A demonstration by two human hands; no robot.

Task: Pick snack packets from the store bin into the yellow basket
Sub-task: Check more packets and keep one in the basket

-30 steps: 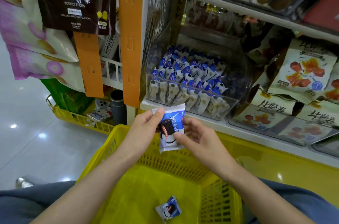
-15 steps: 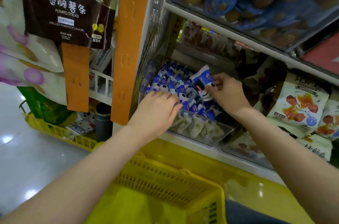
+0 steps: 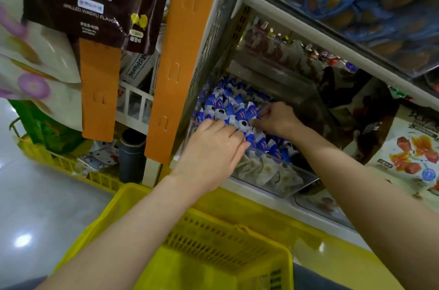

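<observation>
Within the last second both hands have been carried from above the yellow basket into the clear store bin, so another pick is judged begun. The left hand is laid with straight fingers on the snack packets at the front wall. The right hand is curled, apparently pinching one. Withdrawal is hemmed in by the shelf above, while open room is left below, over the basket.

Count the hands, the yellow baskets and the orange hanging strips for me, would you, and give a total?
Hands: 2, left hand and right hand, both reaching into the clear bin.
Yellow baskets: 2, near basket and floor basket.
Orange hanging strips: 2, tall strip and short strip.
Total: 6.
</observation>
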